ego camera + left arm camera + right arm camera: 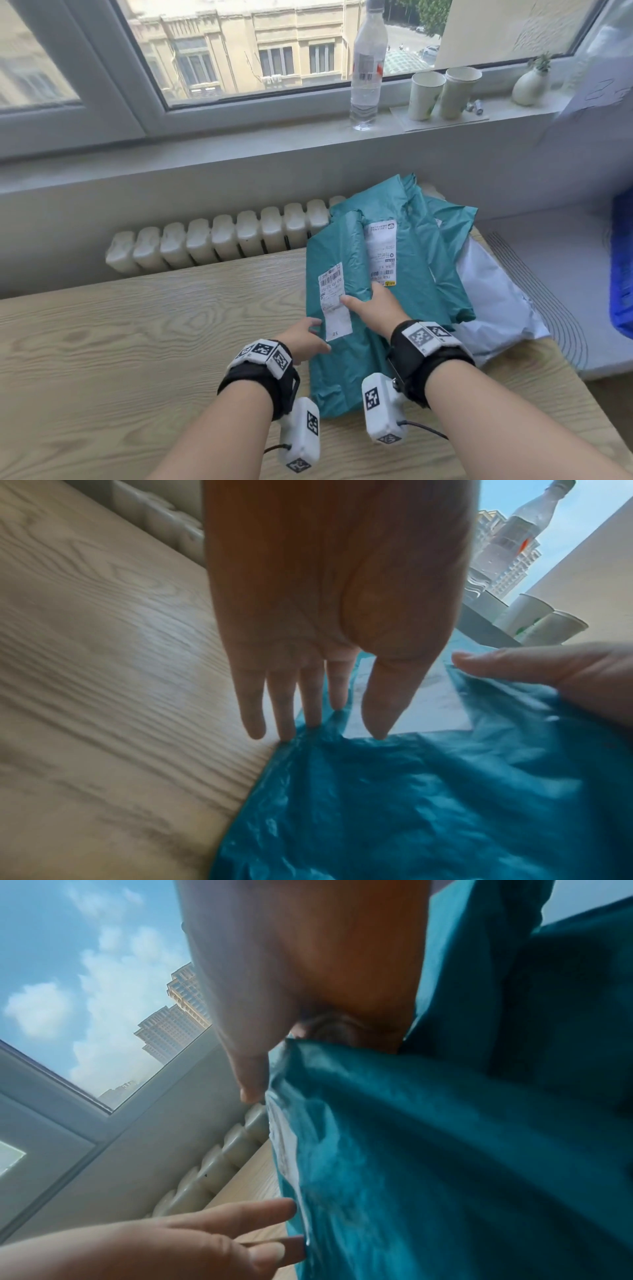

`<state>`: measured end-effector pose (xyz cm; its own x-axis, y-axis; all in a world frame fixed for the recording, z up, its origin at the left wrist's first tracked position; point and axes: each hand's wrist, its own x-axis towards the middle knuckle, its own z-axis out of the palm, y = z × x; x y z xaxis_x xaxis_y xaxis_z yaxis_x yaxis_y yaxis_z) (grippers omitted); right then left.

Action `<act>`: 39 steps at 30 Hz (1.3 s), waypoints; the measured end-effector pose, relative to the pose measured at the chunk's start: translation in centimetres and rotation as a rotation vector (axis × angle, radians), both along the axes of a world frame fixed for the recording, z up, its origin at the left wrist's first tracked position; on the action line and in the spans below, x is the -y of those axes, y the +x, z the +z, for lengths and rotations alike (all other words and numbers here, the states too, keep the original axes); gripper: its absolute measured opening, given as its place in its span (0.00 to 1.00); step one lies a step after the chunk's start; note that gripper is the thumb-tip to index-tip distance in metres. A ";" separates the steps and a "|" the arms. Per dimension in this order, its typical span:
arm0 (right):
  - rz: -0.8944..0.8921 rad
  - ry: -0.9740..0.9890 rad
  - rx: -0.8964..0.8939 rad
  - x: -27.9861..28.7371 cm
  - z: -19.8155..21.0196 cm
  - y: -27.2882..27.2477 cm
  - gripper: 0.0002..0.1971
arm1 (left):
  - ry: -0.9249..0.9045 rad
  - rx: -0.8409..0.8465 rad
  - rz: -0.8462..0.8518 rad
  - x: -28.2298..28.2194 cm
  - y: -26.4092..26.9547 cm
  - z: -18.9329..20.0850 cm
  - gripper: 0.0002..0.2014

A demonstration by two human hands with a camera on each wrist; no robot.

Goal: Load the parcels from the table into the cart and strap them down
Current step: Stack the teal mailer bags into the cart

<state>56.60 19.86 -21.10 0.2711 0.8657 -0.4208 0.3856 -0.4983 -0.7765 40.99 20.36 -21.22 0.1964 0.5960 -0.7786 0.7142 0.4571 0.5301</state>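
A stack of parcels lies on the right half of the wooden table [137, 342]. On top is a teal plastic parcel [342, 370] with a white label [334, 301]. My right hand [368, 303] grips its right side: the thumb lies on the label and the fingers curl behind the plastic [445, 1150]. My left hand [310, 337] is flat, with straight fingertips [287, 734] touching the parcel's left edge [411, 804] where it meets the table. Beneath are another teal parcel [411, 267] and a white one [493, 308].
A radiator [212, 243] runs behind the table under the window sill. On the sill stand a water bottle [367, 68], two paper cups [428, 96] and a small vase [529, 85]. A blue object [621, 274] shows at the right edge.
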 end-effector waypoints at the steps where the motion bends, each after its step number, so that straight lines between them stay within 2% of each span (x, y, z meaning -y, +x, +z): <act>1: -0.002 0.009 -0.012 0.1 -0.1 -0.2 0.19 | 0.003 0.006 0.000 0.2 -0.1 -0.1 0.27; 5: -0.013 0.015 -0.065 0.3 -0.2 -0.3 0.14 | 0.017 -0.037 0.047 0.5 -0.8 -0.5 0.29; 11: -0.007 -0.057 -0.215 0.7 0.3 -0.6 0.13 | 0.134 -0.047 0.138 0.7 -2.2 1.8 0.26; 17: -0.040 -0.083 -0.376 1.0 2.8 -1.8 0.17 | 0.247 0.052 0.368 1.4 -4.2 4.9 0.22; 20: -0.070 -0.086 -0.445 1.2 4.1 -2.7 0.15 | 0.227 0.153 0.451 1.6 -5.7 5.6 0.25; 24: -0.082 -0.095 -0.471 1.4 5.3 -4.5 0.11 | 0.263 0.309 0.574 2.0 -8.4 6.7 0.12; 26: -0.057 -0.096 -0.467 1.6 5.8 -5.7 0.10 | 0.308 0.337 0.612 2.2 -9.9 7.0 0.09; 31: 0.024 -0.060 -0.457 3.1 6.9 -10.1 0.13 | 0.393 0.332 0.669 3.9 -14.5 7.3 0.11; 39: 0.192 -0.031 -0.430 6.1 6.7 -21.1 0.14 | 0.462 0.273 0.740 8.9 -25.5 6.7 0.11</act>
<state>35.54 13.80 -14.40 -0.0968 0.8684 -0.4863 0.1196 -0.4749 -0.8719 15.52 11.45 -14.48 -0.2175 0.8839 -0.4140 0.1466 0.4490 0.8814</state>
